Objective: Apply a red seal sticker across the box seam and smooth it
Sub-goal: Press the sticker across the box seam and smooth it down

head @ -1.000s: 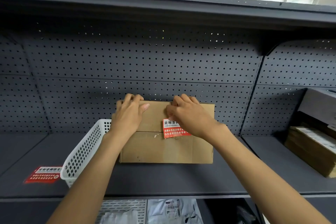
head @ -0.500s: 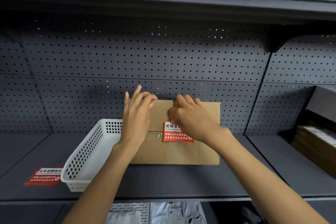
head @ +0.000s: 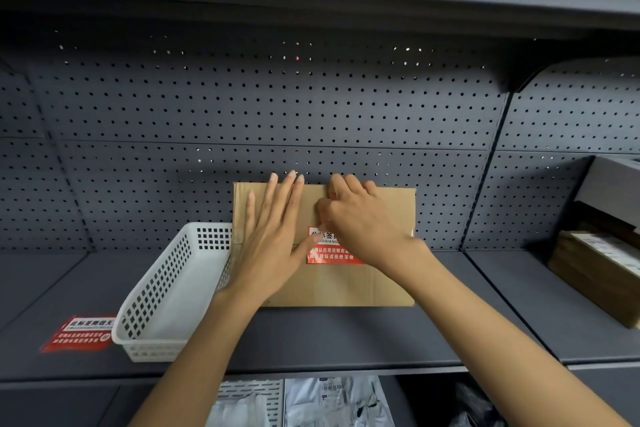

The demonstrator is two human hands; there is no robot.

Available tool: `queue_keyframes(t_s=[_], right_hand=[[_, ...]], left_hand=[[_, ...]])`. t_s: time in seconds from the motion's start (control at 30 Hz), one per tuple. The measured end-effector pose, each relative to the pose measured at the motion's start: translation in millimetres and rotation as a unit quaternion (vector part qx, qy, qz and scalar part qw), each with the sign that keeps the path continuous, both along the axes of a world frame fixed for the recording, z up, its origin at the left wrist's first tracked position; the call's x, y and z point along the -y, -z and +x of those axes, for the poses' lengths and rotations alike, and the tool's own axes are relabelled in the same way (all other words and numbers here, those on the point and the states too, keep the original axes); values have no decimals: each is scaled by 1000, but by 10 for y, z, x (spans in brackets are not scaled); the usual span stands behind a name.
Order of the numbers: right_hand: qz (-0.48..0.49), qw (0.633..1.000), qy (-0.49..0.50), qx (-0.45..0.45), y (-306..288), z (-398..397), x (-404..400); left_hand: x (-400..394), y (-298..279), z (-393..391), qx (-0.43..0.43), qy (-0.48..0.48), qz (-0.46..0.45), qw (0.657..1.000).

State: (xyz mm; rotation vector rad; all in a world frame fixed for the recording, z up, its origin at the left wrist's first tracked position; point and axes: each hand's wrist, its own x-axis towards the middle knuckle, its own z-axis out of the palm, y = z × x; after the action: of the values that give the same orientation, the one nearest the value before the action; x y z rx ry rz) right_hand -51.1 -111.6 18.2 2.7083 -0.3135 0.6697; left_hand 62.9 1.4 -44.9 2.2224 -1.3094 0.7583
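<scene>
Both forearms are bare from the lower frame edge to the wrists, with no sleeve in view. The left hand (head: 273, 246) and right hand (head: 363, 222) wear no gloves. The left hand's fingernails are short, pale and unpainted; the right hand's are hidden.

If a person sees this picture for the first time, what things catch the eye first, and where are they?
The eye goes first to the two hands pressed on the cardboard box in the middle of the dark shelf: the left hand lies flat with fingers spread, and the right hand covers part of the red seal sticker. Next comes the white basket just left of the box, with another red sticker lying on the shelf beside it.
</scene>
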Motion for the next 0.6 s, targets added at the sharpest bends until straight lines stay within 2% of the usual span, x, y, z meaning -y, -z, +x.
queue_keyframes(t_s=[0.2,0.37,0.47,0.6], right_hand=[[-7,1000,3,-1,20,-7,26],[46,999,1,-10,-92,-89,80],[86,995,-14,50,-85,-142,120],[111,979,18,169,326,-175,41]], left_hand=[[-7,-2,-3,9,-12,10,1000],[-6,6,6,4,-6,14,1000],[-5,16,13,2,-2,16,1000],[-7,16,4,3,7,11,1000]])
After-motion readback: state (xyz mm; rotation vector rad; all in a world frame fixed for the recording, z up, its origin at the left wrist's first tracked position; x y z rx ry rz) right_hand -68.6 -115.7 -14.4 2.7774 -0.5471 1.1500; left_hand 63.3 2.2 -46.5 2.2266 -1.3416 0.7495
